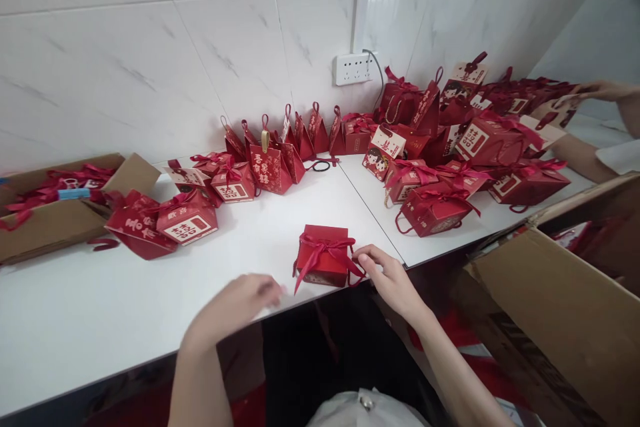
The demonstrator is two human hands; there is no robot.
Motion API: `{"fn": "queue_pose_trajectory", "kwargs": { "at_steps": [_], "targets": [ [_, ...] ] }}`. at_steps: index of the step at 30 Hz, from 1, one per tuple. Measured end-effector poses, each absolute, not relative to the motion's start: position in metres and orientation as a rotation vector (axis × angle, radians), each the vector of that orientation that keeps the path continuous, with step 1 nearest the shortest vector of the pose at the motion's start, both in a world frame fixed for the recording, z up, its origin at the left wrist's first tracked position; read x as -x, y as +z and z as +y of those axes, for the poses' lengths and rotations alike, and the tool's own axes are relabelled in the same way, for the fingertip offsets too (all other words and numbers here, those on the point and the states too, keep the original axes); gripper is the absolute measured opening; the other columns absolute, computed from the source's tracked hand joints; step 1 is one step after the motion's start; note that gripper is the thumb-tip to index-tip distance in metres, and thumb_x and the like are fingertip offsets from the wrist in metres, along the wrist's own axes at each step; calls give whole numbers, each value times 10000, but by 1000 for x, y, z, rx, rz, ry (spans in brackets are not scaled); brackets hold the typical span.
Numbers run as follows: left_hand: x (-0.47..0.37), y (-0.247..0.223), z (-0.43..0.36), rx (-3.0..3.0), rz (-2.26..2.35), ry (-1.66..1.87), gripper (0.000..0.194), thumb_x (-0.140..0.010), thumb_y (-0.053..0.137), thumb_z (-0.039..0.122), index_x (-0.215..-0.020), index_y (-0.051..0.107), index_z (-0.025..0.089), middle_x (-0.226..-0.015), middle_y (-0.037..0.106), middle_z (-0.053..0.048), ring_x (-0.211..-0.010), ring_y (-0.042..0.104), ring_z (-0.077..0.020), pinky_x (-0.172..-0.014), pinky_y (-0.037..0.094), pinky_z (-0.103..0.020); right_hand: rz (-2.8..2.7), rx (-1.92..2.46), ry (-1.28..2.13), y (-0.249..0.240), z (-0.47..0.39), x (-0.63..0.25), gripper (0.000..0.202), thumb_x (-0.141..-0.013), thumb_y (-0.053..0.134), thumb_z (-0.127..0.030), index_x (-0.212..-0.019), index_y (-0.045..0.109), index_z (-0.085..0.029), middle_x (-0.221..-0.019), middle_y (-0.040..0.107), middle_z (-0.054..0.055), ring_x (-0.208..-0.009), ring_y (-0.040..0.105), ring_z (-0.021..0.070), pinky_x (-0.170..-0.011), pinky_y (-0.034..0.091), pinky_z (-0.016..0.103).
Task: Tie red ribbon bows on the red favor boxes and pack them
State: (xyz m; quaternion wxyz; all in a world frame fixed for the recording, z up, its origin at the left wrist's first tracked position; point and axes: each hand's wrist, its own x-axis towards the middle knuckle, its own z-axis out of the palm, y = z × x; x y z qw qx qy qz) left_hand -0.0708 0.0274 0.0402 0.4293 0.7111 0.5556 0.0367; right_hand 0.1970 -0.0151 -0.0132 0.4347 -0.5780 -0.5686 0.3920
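A small red gift box (323, 260) with a crimson ribbon bow on its front stands near the table's front edge. To its left is my left hand (243, 300), apart from the box, its fingers loosely bent, somewhat blurred, with nothing visible in them. My right hand (385, 273) is at the box's right side, thumb and fingers slightly apart, the fingertips by the ribbon end and cord loop; whether they touch it I cannot tell.
Finished-looking red boxes (187, 219) stand in groups left, at the back and right (435, 210). An open carton (60, 230) holds ribbons at far left. Large cardboard boxes (565, 320) stand front right. Another person's hand (603, 90) works at far right. A power strip (355, 69) is on the wall.
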Motion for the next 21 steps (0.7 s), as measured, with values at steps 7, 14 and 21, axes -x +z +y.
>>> {"fn": "queue_pose_trajectory", "kwargs": {
  "at_steps": [7,14,21],
  "targets": [
    [41,35,62,-2051,1289,776,199,-861,471,382,-897,586,223,-1020,610,-38,-1024,560,-193,-925,414,-313,-1435,1523,864,-10,-17,-186,238,-865,498,-390,-703,573,-232,-1074,558,71,-1085,537,255,-810,438,346],
    [23,7,72,-1921,996,800,212,-863,475,264,-1052,568,237,-1204,516,-61,-1167,489,-197,-966,425,-340,-1464,1509,867,-9,-18,-178,237,-894,449,-379,-731,538,-232,-798,570,31,-705,538,182,-676,420,323],
    [32,13,78,-2184,1019,721,161,-875,486,267,-955,622,235,-1209,507,-60,-1175,467,-205,-1045,351,-396,-1451,1531,817,3,-16,-169,222,-840,511,-344,-664,513,-208,-697,542,4,-630,483,148,-592,376,270]
  ]
}}
